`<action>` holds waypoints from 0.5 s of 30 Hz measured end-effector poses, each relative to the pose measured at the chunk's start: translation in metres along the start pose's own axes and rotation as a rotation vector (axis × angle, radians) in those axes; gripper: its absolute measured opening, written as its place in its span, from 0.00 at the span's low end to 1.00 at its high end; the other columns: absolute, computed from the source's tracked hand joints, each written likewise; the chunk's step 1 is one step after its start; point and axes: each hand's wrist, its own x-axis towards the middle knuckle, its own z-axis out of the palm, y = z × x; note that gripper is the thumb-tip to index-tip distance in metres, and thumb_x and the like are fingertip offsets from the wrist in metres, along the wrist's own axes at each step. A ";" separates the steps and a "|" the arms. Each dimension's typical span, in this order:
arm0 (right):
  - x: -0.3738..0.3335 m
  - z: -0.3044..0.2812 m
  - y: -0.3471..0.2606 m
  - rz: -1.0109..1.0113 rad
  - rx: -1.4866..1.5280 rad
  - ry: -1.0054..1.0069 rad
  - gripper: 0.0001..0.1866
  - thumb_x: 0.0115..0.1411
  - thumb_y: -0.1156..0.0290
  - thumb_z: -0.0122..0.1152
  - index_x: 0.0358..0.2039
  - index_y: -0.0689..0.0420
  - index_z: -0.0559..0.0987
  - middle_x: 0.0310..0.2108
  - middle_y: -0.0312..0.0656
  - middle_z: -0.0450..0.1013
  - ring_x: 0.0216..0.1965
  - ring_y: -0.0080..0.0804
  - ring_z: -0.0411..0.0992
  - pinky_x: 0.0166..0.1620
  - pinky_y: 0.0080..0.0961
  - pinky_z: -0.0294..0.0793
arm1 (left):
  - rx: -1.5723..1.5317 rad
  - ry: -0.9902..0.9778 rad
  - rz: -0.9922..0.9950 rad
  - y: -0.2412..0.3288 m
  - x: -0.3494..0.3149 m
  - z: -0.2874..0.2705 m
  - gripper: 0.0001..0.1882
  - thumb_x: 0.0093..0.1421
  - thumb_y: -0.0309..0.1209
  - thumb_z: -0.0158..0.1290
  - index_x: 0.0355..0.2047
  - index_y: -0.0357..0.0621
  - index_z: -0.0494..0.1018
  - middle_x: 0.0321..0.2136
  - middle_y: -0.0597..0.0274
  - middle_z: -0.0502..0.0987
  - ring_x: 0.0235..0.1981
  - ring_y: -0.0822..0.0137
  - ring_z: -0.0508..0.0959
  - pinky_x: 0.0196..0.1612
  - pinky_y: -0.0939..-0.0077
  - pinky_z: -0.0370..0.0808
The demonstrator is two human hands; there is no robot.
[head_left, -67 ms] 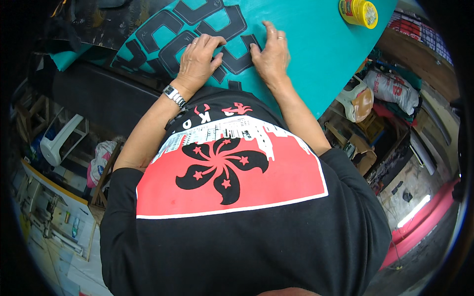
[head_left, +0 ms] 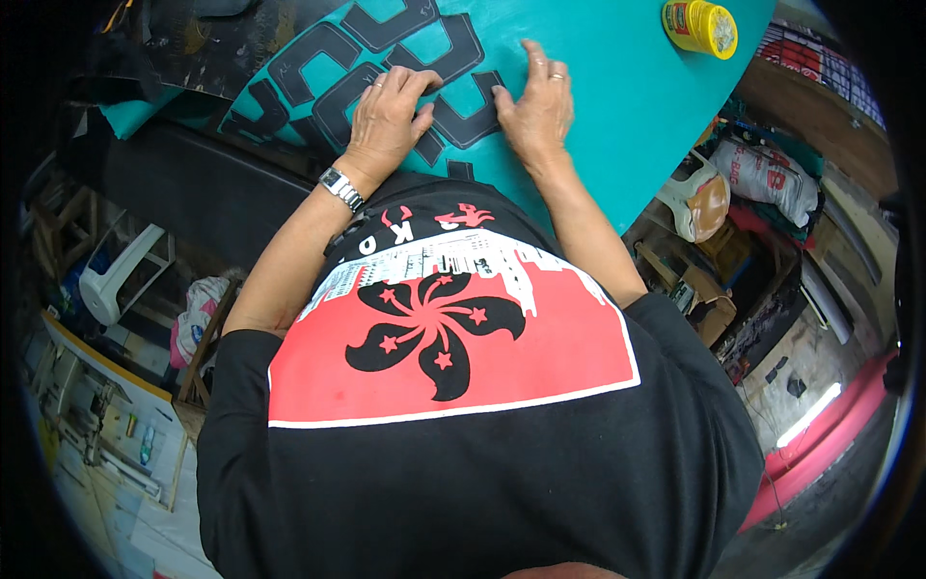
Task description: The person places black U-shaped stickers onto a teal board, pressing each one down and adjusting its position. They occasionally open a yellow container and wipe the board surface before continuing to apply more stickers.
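Several black U-shaped cutouts with pale outlines lie on a teal sheet (head_left: 617,116). My left hand (head_left: 386,121), wearing a metal watch, rests over these pieces with its fingers bent and its thumb apart. One U-shaped cutout (head_left: 467,130) sits between my two hands, near the left fingertips. At its right arm is the thumb of my right hand (head_left: 536,116); the other fingers reach forward over the teal surface. Both hands appear to grip nothing. Whether either one presses on the cutout, I cannot tell.
A yellow tub (head_left: 702,27) lies or leans at the sheet's far right. Dark material (head_left: 174,48) covers the far left of the table. Below the table edge are a white plastic stool (head_left: 121,275) on the left and a stool with a brown seat (head_left: 709,206) on the right.
My right hand has shifted slightly to the right along the cutout's edge. The left hand stays almost where it was.
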 end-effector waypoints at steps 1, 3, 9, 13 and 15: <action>0.004 -0.001 -0.001 -0.050 0.050 0.051 0.40 0.53 0.62 0.73 0.66 0.47 0.67 0.56 0.47 0.69 0.53 0.47 0.69 0.54 0.44 0.69 | 0.019 0.003 0.001 -0.003 0.002 -0.002 0.20 0.53 0.27 0.63 0.47 0.51 0.75 0.44 0.62 0.75 0.44 0.56 0.76 0.45 0.64 0.73; 0.013 0.000 -0.004 -0.100 0.150 0.115 0.41 0.56 0.54 0.71 0.67 0.47 0.65 0.64 0.50 0.62 0.64 0.53 0.60 0.62 0.55 0.61 | 0.021 0.083 -0.011 -0.013 0.010 -0.008 0.20 0.54 0.27 0.63 0.48 0.52 0.75 0.43 0.61 0.75 0.45 0.55 0.75 0.46 0.61 0.73; 0.020 0.047 -0.031 -0.490 -0.050 -0.136 0.42 0.63 0.35 0.49 0.72 0.45 0.59 0.76 0.46 0.43 0.76 0.53 0.37 0.66 0.77 0.34 | -0.062 0.291 -0.070 -0.059 0.045 -0.035 0.13 0.56 0.28 0.61 0.43 0.50 0.79 0.44 0.58 0.76 0.49 0.52 0.74 0.52 0.59 0.71; 0.021 0.055 -0.029 -0.463 -0.172 -0.251 0.43 0.63 0.33 0.46 0.73 0.45 0.59 0.77 0.45 0.40 0.77 0.49 0.34 0.66 0.77 0.30 | -0.069 0.443 -0.118 -0.088 0.058 -0.064 0.10 0.57 0.27 0.60 0.40 0.49 0.80 0.43 0.59 0.77 0.49 0.54 0.74 0.54 0.60 0.69; 0.021 0.051 -0.029 -0.471 0.032 -0.152 0.43 0.63 0.34 0.48 0.72 0.45 0.60 0.77 0.45 0.41 0.77 0.49 0.34 0.66 0.76 0.28 | -0.085 0.528 -0.187 -0.106 0.056 -0.079 0.09 0.57 0.27 0.60 0.40 0.48 0.80 0.43 0.59 0.78 0.49 0.55 0.75 0.54 0.61 0.70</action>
